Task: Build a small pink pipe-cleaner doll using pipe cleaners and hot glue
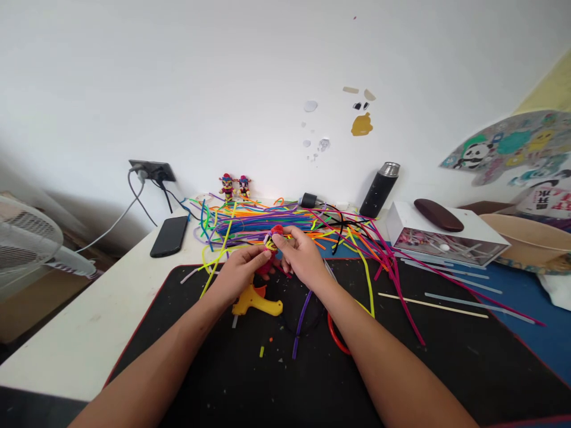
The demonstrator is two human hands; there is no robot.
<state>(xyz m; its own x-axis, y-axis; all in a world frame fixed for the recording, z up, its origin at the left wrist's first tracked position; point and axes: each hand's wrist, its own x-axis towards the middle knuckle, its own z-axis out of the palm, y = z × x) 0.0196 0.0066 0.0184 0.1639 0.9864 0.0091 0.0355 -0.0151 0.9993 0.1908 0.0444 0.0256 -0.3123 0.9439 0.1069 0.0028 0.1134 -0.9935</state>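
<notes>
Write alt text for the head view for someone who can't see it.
Two hands hold a small red-topped figure over a black mat, near a yellow glue gun. Colourful pipe cleaners lie behind, with two more figures by the wall, a phone at left and a black bottle at right.

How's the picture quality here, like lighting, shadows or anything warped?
Head view: soft, fairly even light on the wall, dimming at lower left near the fan; head view: likely wide-angle distortion, the black flask appearing to lean right; head view: the small figure between left hand and right hand is too covered to show fine detail.
</notes>
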